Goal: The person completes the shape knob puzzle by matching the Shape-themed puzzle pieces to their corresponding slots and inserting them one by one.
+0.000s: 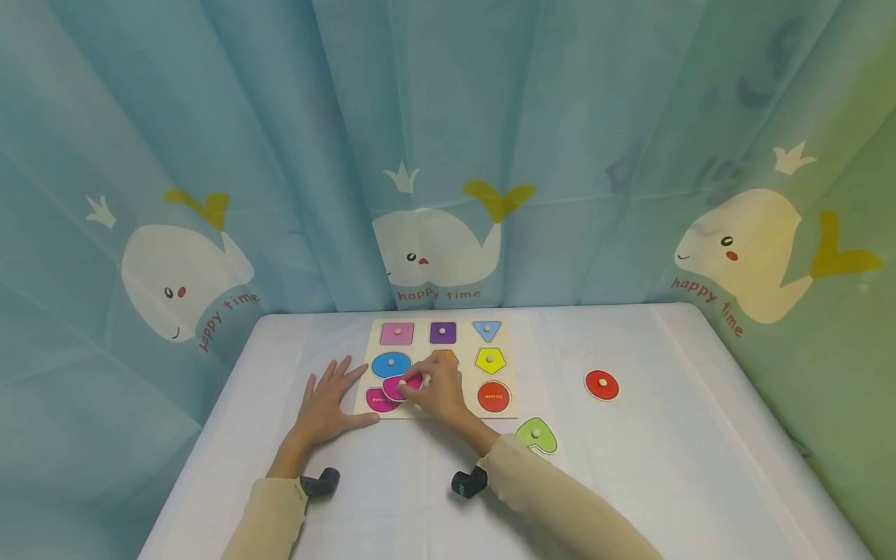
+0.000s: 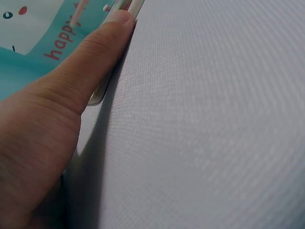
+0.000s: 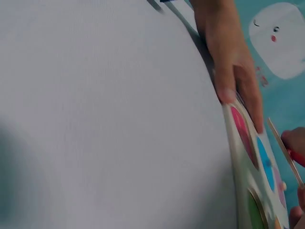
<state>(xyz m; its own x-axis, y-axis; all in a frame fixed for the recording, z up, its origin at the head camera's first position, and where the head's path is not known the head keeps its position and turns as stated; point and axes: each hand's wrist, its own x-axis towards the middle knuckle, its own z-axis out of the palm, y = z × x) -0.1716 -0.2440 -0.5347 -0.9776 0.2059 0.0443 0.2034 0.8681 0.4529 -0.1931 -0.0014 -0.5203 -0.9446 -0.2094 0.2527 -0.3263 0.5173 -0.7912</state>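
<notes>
A pale wooden shape puzzle board (image 1: 509, 376) lies on the white table. My left hand (image 1: 325, 408) rests spread at its left side, thumb (image 2: 97, 50) at the near corner and fingertips along the edge. My right hand (image 1: 442, 390) pinches a magenta puzzle piece (image 1: 391, 386) by its knob, tilted over the board. Below it, a magenta printed recess (image 1: 378, 401) is partly covered. The right wrist view shows the piece edge-on, raised off the board. My right hand hides part of an orange piece (image 1: 444, 355) and the board's near middle, where a green recess (image 3: 256, 210) shows.
A red round piece (image 1: 596, 386) lies on the table at right; a green curved piece (image 1: 530, 429) sits by my right sleeve. The board carries pink, purple, blue and yellow knobbed pieces and a red circular recess (image 1: 493, 397). A whale-print curtain (image 1: 420, 140) hangs behind.
</notes>
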